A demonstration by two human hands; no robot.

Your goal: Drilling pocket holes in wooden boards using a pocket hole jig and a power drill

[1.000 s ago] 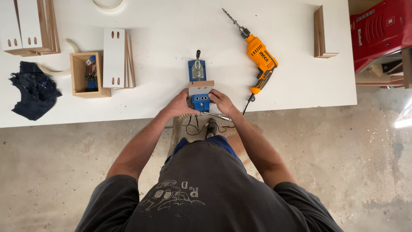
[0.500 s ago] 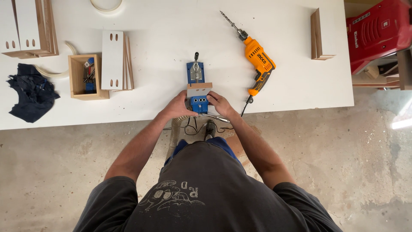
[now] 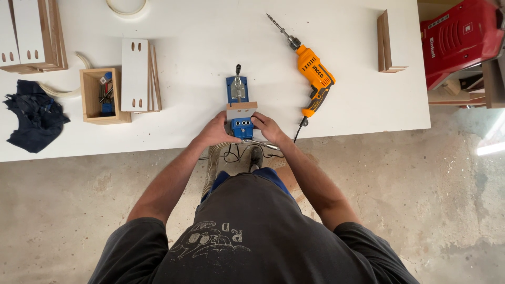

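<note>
the left hand (image 3: 216,132) and right hand (image 3: 266,126) were closed around the blue drilling jig (image 3: 241,108) at the near edge of the white bench (image 3: 210,37), a small panel (image 3: 242,111) standing in it. good practice was to seat the panel square and hold the jig firm; the orange drill (image 3: 314,79) lay just to the right.

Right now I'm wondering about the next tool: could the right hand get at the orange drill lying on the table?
Probably yes. The right hand rests at the blue jig, and the orange drill lies just to its right on the white table, with nothing between them.
</note>
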